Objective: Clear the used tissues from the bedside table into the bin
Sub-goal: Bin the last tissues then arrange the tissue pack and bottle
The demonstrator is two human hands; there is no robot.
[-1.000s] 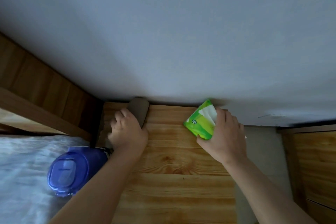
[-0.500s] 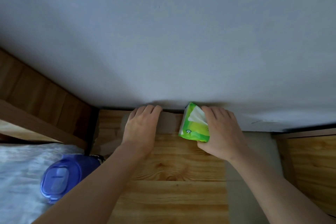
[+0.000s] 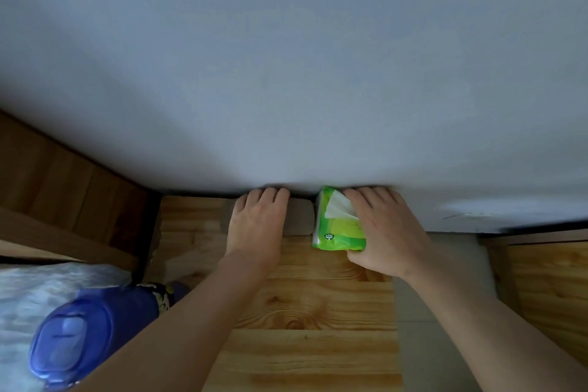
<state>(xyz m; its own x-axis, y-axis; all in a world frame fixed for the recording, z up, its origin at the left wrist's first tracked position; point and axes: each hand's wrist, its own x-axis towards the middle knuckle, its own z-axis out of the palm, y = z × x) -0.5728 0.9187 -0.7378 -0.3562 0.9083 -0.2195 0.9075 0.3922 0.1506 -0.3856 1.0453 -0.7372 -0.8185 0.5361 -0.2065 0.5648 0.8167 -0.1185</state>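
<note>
On the wooden bedside table [image 3: 311, 344], my left hand [image 3: 257, 226] lies palm down over a flat grey-brown object [image 3: 300, 218], holding it at the table's back edge against the wall. Right beside it, my right hand [image 3: 385, 232] grips a green tissue pack [image 3: 337, 229] with a white tissue sticking out of its top. The pack touches the wall and almost touches the grey object. No used tissues and no bin are in view.
A blue lidded container [image 3: 79, 334] lies on the white bedding [image 3: 31, 289] at the lower left. The wooden headboard [image 3: 63, 188] runs along the left. Another wooden cabinet [image 3: 547, 280] stands to the right, across a narrow floor gap [image 3: 420, 344]. The pale wall [image 3: 286, 73] fills the upper view.
My left hand slid the grey object from the table's back left corner rightward along the wall. My right hand turned the tissue pack and set it against the wall beside it.
</note>
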